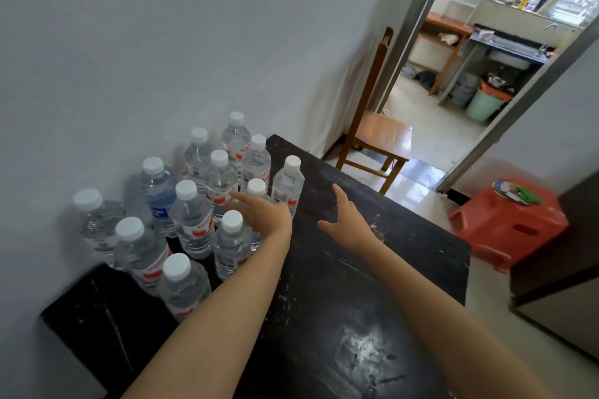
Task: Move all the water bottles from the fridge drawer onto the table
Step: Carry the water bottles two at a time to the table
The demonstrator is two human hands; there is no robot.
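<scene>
Dark, scuffed counter (356, 301) set against a white wall (162, 26). Twelve water bottles (194, 227) stand upright on the counter's wall side, white caps on, packed close in a loose cluster running from the near edge to the far corner. Most carry red-and-white labels; one blue-labelled bottle (160, 201) stands at the wall side of the cluster. Left grip (265, 214) reaches over the counter into the cluster's open side, back of hand up, forefinger stretched toward the wall; it lies across the front of one bottle (256, 187), whose cap shows just above the knuckles. Possibly clasping that bottle, but the thumb and inner fingers are hidden, so I cannot tell whether this grip holds or only touches. Outermost bottle (288, 185) stands just beyond the left grip, toward the counter's far end. Right grip (350, 220) hovers over bare counter top, apart from the bottles, fingers spread wide, thumb out, holding nothing. Past the counter's far end: a wooden chair (372, 136) by a doorway. Off the counter's right side, on the floor: a red plastic stool (505, 223) with small items on top, too blurred to name.
</scene>
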